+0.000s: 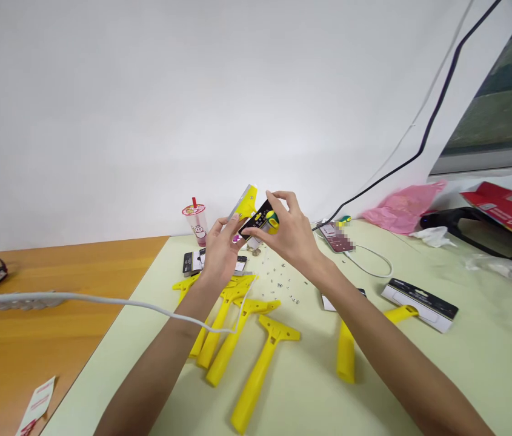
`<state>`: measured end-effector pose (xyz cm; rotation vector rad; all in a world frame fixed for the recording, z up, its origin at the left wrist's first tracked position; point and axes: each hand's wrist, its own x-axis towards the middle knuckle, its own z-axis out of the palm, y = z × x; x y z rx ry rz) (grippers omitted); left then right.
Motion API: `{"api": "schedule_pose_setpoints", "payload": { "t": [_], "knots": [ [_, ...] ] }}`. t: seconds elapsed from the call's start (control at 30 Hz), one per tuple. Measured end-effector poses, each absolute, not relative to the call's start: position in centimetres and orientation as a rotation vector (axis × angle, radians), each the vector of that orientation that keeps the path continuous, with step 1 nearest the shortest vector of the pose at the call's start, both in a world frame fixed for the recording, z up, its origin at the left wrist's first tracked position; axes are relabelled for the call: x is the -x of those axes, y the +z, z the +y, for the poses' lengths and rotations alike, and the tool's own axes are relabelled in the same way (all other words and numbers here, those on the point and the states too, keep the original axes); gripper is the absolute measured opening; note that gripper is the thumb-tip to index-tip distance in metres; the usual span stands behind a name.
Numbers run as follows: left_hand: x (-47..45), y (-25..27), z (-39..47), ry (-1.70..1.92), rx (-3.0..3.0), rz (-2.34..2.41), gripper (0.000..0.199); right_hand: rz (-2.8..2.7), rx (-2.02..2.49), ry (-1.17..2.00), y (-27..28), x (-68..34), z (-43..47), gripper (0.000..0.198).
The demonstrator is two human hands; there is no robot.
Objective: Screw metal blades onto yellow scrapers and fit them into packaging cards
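Packaging step, probably — left hand [222, 247], fingers clamped on yellow scraper [247, 205]; right hand [292, 233], fingers pinching black card [256, 220]; next move likely calls for lining both up

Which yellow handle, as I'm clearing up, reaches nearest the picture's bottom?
The fully uncovered handle immediately right of the bunched ones; all others end higher.

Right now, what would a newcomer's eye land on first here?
First, the left hand and right hand, raised mid-view with a yellow scraper head and a black card between them. Next, the bright yellow handles lying below on the pale green table. Then the cup with a red straw, standing by the wall.
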<state>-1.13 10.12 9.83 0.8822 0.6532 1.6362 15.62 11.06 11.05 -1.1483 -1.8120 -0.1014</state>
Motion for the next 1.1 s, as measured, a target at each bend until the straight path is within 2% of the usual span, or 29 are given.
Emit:
{"api": "schedule_pose_setpoints", "payload": {
  "t": [0.2,0.27,0.4,0.47,0.57,0.7,1.1],
  "knots": [
    [1.1,9.7,10.2,1.597,-0.886,0.604,0.043,-1.890,1.235,0.156,12.1,-17.8,11.8,0.062],
    [1.0,9.6,10.2,1.581,-0.906,0.586,0.043,-1.884,1.272,0.231,12.3,-18.4,12.1,0.065],
    [1.0,9.8,10.1,1.594,-0.953,0.587,0.044,-1.818,1.427,0.478,12.8,-19.6,12.4,0.085],
    [1.1,10.0,9.9,1.608,-0.979,0.632,0.046,-1.798,1.450,0.651,13.1,-20.0,12.3,0.081],
    [1.1,10.3,9.7,1.612,-1.022,0.697,0.049,-1.755,1.265,0.799,13.4,-20.2,12.0,0.064],
    [1.0,10.6,9.5,1.589,-1.060,0.756,0.051,-1.646,1.042,0.874,13.4,-19.9,11.9,0.055],
    [1.9,9.7,10.1,1.506,-1.032,0.780,0.051,-1.521,0.928,0.945,12.4,-19.0,12.4,0.051]
  ]
}}
